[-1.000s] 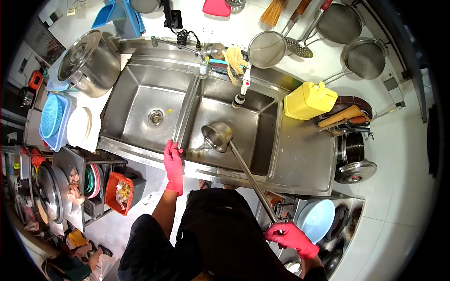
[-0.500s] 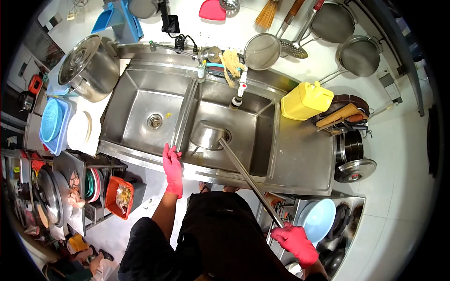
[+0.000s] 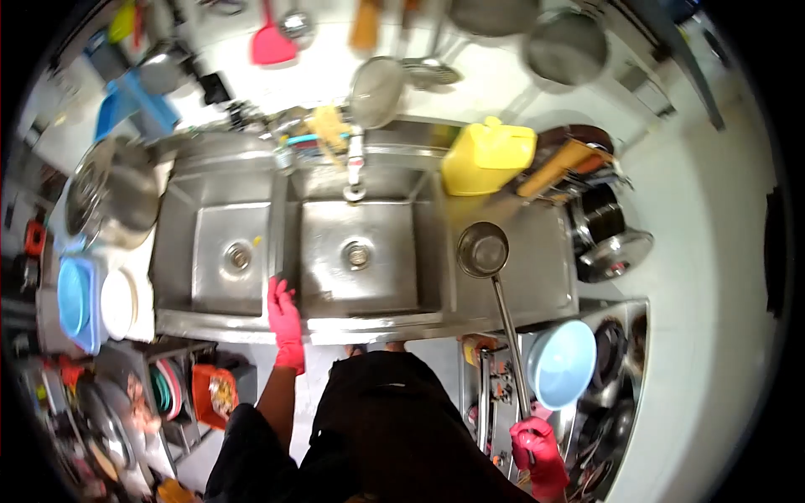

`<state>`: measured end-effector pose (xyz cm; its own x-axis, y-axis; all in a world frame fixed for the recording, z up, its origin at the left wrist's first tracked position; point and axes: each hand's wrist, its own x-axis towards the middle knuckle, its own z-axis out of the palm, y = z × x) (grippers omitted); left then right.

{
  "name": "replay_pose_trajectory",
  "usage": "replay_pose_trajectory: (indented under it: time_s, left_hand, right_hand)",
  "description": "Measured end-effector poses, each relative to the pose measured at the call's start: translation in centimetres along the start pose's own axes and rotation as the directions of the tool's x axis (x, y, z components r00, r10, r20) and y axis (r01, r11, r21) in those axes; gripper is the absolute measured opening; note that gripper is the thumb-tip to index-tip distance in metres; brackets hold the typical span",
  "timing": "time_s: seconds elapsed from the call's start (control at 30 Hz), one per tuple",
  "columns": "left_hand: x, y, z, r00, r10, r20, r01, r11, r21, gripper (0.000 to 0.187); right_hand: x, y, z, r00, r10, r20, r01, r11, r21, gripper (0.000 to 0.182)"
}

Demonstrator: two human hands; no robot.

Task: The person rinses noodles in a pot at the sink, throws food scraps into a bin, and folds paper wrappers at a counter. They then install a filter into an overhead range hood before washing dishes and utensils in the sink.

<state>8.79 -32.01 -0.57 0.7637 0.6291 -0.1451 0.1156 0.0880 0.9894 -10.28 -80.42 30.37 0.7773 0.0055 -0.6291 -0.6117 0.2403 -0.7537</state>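
Note:
My right hand (image 3: 541, 457), in a pink rubber glove, is closed around the end of a long-handled metal ladle (image 3: 483, 251). The round bowl of the ladle is over the steel drainboard (image 3: 532, 281) to the right of the sink, its inside facing up. My left hand (image 3: 285, 323), gloved in the same pink, lies at the front rim of the double sink (image 3: 226, 323), near the divider, with its fingers stretched out and nothing in them. Both basins show bare steel around their drains.
A yellow jug (image 3: 488, 158) and a knife rack (image 3: 566, 172) stand at the back of the drainboard. Right of my body is a light blue basin (image 3: 562, 365) above the stove. A large steel pot (image 3: 113, 197) is left of the sink; strainers (image 3: 566, 49) hang behind.
The ladle has come up out of the right basin and moved right, over the drainboard, turned bowl upward. My view has shifted to the right. My left hand stays at the sink rim.

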Motion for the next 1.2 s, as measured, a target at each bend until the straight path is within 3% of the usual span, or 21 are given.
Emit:
replay_pose_trajectory:
  time_s: [0.13,0.17,0.2,0.27,0.37,0.47,0.53,0.57,0.6,0.63,0.67,0.7,0.73,0.8,0.9,0.93,0.97,1.07,1.13,1.2]
  left_hand:
    - [1.2,-2.8,2.6,0.994,0.031,0.106,-0.038,0.998,0.058,0.046]
    - [0.9,-1.9,3.6,0.989,0.066,0.136,-0.078,0.993,0.087,0.047]
    - [1.2,-3.4,4.3,0.991,0.081,0.108,-0.081,0.997,-0.004,0.041]
    - [1.7,-5.4,4.2,0.983,-0.059,0.172,0.078,0.991,-0.110,0.030]
    - [1.5,-5.7,3.9,0.967,-0.070,0.245,0.071,0.997,0.004,0.026]
    - [1.4,-5.3,4.2,0.961,-0.140,0.239,0.153,0.987,-0.037,0.028]
    - [1.5,-3.4,4.4,0.892,-0.400,0.213,0.408,0.913,0.007,0.050]
    - [1.8,-2.6,5.3,0.809,-0.549,0.211,0.579,0.804,-0.130,0.065]
    - [2.2,-2.6,5.5,0.752,-0.590,0.293,0.655,0.720,-0.231,0.075]
    - [1.5,-1.4,5.4,0.739,-0.523,0.425,0.651,0.716,-0.252,0.088]
    - [1.0,-0.3,5.8,0.746,-0.492,0.449,0.637,0.723,-0.266,0.094]
    - [0.5,1.4,6.3,0.753,-0.497,0.431,0.637,0.716,-0.287,0.096]
    - [0.2,2.6,6.3,0.759,-0.459,0.462,0.630,0.698,-0.340,0.093]
    - [0.1,2.7,6.3,0.769,-0.432,0.471,0.619,0.685,-0.385,0.093]
    - [0.2,2.9,6.5,0.782,-0.454,0.426,0.614,0.680,-0.402,0.093]
    - [0.4,2.3,6.3,0.784,-0.465,0.412,0.614,0.679,-0.402,0.093]
    - [0.7,1.7,6.2,0.780,-0.496,0.382,0.623,0.670,-0.403,0.086]
    - [3.0,-1.5,4.9,0.773,-0.596,0.215,0.622,0.780,-0.074,0.077]
    - [5.1,-5.3,3.6,0.803,-0.589,0.089,0.576,0.806,0.138,0.046]
    - [6.5,-7.1,3.4,0.888,-0.446,0.111,0.347,0.809,0.475,0.037]
  right_hand:
    - [1.7,-3.0,-0.5,0.943,0.024,-0.332,-0.017,1.000,0.025,0.025]
    - [3.1,-3.9,-1.4,0.943,-0.041,-0.332,0.018,0.997,-0.073,0.028]
    - [4.8,-4.9,-2.4,0.943,-0.104,-0.317,0.051,0.984,-0.173,0.032]
    - [8.5,-7.3,-3.4,0.920,-0.211,-0.331,0.120,0.954,-0.273,0.032]
    - [17.1,-7.7,-8.2,0.852,-0.303,-0.427,0.199,0.942,-0.271,0.025]
    - [25.2,-7.7,-12.3,0.772,-0.388,-0.504,0.233,0.909,-0.345,0.029]
    - [32.3,-5.0,-17.7,0.727,-0.413,-0.549,0.156,0.877,-0.454,0.023]
    - [37.2,-2.1,-23.2,0.654,-0.639,-0.405,0.060,0.578,-0.814,0.027]
    - [39.3,-1.9,-23.6,0.615,-0.615,-0.494,0.051,0.656,-0.753,0.031]
    - [38.5,-3.8,-20.7,0.670,-0.439,-0.599,0.069,0.840,-0.538,0.031]
    - [41.4,-1.6,-23.3,0.605,-0.608,-0.514,0.063,0.680,-0.730,0.028]
    - [40.9,-2.6,-21.2,0.677,-0.436,-0.593,0.061,0.836,-0.545,0.029]
    - [39.4,-4.0,-18.8,0.663,-0.464,-0.588,0.022,0.797,-0.604,0.036]
    - [42.8,-1.1,-21.5,0.594,-0.617,-0.516,-0.032,0.623,-0.781,0.046]
    - [46.1,1.4,-24.7,0.726,-0.461,-0.511,-0.163,0.607,-0.778,0.044]
    - [46.3,2.0,-24.8,0.711,-0.607,-0.355,-0.086,0.426,-0.901,0.046]
    - [46.4,2.3,-25.1,0.739,-0.555,-0.382,-0.121,0.448,-0.886,0.049]
    - [45.0,1.2,-22.9,0.783,-0.393,-0.482,-0.249,0.512,-0.822,0.057]
    - [43.6,-0.2,-20.5,0.794,-0.315,-0.520,-0.323,0.507,-0.800,0.058]
    - [42.1,-1.3,-18.4,0.799,-0.243,-0.549,-0.396,0.475,-0.786,0.056]
